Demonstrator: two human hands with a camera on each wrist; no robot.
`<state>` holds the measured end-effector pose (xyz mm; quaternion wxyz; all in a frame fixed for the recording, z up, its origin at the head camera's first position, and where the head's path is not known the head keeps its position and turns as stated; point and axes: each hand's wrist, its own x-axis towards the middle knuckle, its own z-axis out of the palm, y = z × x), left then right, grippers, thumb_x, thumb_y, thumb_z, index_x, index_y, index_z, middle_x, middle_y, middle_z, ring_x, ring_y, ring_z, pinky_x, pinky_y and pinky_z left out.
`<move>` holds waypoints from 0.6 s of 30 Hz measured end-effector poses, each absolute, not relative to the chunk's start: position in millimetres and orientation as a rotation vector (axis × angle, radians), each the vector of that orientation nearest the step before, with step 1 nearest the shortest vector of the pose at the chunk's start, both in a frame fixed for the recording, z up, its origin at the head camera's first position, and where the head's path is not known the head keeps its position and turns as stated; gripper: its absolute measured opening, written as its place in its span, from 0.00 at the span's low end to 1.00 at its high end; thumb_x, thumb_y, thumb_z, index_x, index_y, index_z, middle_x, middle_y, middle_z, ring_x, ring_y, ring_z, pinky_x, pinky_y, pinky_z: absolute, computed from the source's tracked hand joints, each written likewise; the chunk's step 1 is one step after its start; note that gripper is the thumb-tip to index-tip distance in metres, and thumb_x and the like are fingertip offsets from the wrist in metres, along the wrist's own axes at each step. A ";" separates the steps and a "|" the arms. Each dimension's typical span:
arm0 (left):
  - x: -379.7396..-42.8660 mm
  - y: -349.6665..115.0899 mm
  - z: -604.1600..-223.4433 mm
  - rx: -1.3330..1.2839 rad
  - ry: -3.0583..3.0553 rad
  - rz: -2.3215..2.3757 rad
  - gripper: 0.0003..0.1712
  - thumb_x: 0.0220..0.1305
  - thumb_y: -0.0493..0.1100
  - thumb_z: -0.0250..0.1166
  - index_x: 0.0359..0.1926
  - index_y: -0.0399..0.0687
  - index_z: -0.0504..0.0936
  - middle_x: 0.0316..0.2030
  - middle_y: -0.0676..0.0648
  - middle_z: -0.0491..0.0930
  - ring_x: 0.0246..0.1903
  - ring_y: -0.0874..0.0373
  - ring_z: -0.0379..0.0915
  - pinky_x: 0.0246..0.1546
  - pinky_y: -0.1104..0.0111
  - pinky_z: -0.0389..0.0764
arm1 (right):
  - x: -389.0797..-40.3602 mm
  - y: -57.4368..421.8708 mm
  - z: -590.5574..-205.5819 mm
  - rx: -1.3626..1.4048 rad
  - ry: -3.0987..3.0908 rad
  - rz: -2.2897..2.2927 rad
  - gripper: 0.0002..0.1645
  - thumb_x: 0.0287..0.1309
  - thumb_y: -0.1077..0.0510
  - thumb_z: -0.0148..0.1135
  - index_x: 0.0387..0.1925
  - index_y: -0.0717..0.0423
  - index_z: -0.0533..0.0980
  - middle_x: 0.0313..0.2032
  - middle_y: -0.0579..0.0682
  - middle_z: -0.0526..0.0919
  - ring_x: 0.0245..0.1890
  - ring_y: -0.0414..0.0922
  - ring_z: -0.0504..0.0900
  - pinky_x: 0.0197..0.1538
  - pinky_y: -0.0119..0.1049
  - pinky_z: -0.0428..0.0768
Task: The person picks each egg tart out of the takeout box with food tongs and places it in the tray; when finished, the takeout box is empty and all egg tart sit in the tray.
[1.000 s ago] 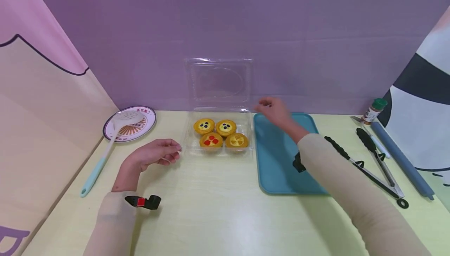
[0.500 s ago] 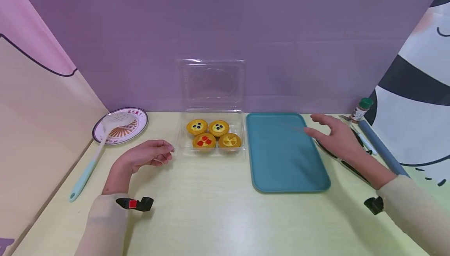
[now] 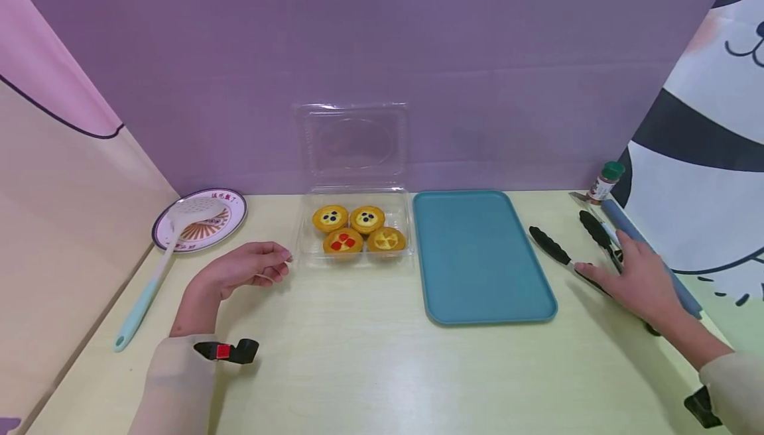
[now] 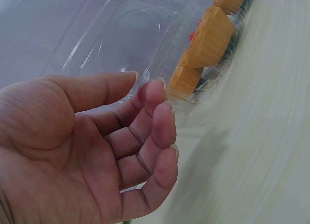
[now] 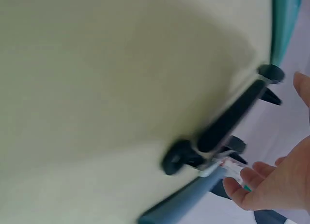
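My right hand reaches over the black-and-metal tongs, its thumb spread apart from the fingers. In the right wrist view this hand appears above the tongs with nothing in its grasp; contact cannot be made out. Left of centre, my left hand is loosely curled and holds nothing, beside a clear hinged container with its lid raised. Several egg tarts with fruit-like toppings sit in that container. A blue tray lies between the container and the tongs.
A white skimmer with a pale blue handle rests on a patterned plate at the left. By the right edge stand a green-capped bottle and a long blue-grey roll. A knife-like tool lies near the bottle.
My right hand has moved right from beside the container lid, across the blue tray, to above the tongs, and its fingers have spread. The left hand stays in place. The head view has shifted right.
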<state>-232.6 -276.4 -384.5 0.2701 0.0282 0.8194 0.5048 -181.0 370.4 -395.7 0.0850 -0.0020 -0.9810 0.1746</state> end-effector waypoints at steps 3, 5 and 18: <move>-231.9 -276.7 -384.4 0.075 2.208 1.367 0.24 0.75 0.51 0.56 0.57 0.33 0.72 0.39 0.48 0.79 0.38 0.56 0.75 0.44 0.65 0.80 | -178.1 373.5 -403.3 -0.071 -2.963 0.530 0.70 0.56 0.30 0.65 0.74 0.77 0.44 0.63 0.85 0.57 0.61 0.81 0.59 0.56 0.76 0.62; -231.5 -276.8 -384.5 0.075 2.205 1.373 0.24 0.75 0.51 0.56 0.57 0.33 0.72 0.39 0.48 0.79 0.38 0.56 0.75 0.44 0.65 0.80 | -177.9 374.3 -405.6 -0.133 -2.988 0.567 0.72 0.56 0.28 0.64 0.74 0.76 0.39 0.65 0.86 0.54 0.62 0.82 0.57 0.56 0.77 0.62; -231.8 -276.4 -385.3 0.079 2.214 1.374 0.24 0.75 0.50 0.56 0.57 0.32 0.72 0.39 0.47 0.79 0.38 0.56 0.76 0.43 0.66 0.81 | -185.2 378.5 -418.3 -0.290 -2.935 0.660 0.57 0.53 0.30 0.68 0.54 0.77 0.59 0.44 0.78 0.70 0.42 0.73 0.71 0.37 0.60 0.72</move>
